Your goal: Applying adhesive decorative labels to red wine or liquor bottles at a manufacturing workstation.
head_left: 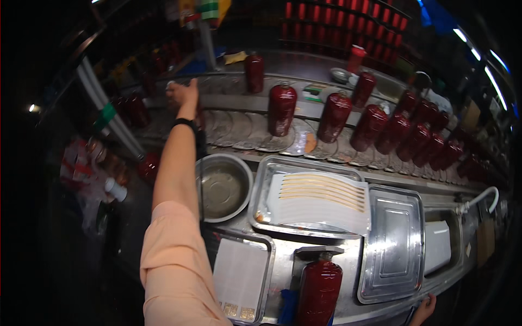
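My left arm stretches far forward across the counter, and my left hand [184, 96] is over the conveyor [228, 126] of overlapping round plates. Its thumb stands apart from the fingers, and I see nothing held; a dark reddish shape behind the wrist is mostly hidden. At the lower right edge, part of my right hand [426, 308] shows beside the counter's rim, its fingers mostly out of sight. A dark red glossy bottle [319, 290] lies in a grey holder [304, 251] close to me. Another red bottle [282, 108] stands on the conveyor, right of my left hand.
Several red bottles [394, 133] line the conveyor to the right. On the metal counter are a round basin [247, 187], a tray [261, 212] bearing a white sheet with gold strips [321, 185], a tray lid [392, 244] and a paper sheet [239, 271]. A sink with a white tap [492, 195] is at right.
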The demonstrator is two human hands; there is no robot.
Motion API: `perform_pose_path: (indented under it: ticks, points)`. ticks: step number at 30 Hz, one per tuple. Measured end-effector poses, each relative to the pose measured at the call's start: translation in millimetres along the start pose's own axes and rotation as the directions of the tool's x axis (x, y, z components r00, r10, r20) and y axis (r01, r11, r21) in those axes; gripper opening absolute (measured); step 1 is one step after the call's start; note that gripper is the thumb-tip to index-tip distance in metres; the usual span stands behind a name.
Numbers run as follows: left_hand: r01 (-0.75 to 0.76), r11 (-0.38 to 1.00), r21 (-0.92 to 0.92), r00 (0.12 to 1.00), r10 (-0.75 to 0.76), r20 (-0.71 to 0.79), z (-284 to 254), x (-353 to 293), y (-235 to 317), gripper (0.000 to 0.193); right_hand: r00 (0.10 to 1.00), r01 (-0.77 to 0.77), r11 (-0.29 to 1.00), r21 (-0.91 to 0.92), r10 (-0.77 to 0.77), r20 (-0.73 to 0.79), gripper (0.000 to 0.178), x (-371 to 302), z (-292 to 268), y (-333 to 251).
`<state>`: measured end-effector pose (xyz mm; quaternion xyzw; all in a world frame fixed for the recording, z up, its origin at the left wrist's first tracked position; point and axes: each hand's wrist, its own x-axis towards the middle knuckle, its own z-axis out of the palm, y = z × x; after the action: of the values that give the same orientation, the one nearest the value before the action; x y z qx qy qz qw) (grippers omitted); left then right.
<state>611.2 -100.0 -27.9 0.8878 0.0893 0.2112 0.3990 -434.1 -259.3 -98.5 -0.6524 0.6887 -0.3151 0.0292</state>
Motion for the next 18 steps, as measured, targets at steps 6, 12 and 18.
perform_pose_path:
  ticks: [6,12,18]
  points:
    - [-0.142,0.975,-0.172,0.975,0.167,0.146,127,80,-142,0.072,0.997,0.04,0.997,0.059,-0.036,-0.068,0.024,-52,27,-110]
    - [-0.203,0.964,-0.169,0.946,0.238,0.22,200,62,-145,0.073,0.99,-0.054,0.998,0.03,0.057,-0.126,0.018,-58,9,-132]
    - [-0.224,0.97,-0.09,0.952,0.238,0.19,208,20,-128,0.076,0.983,-0.005,0.999,0.031,0.011,-0.185,0.016,-50,11,-122]
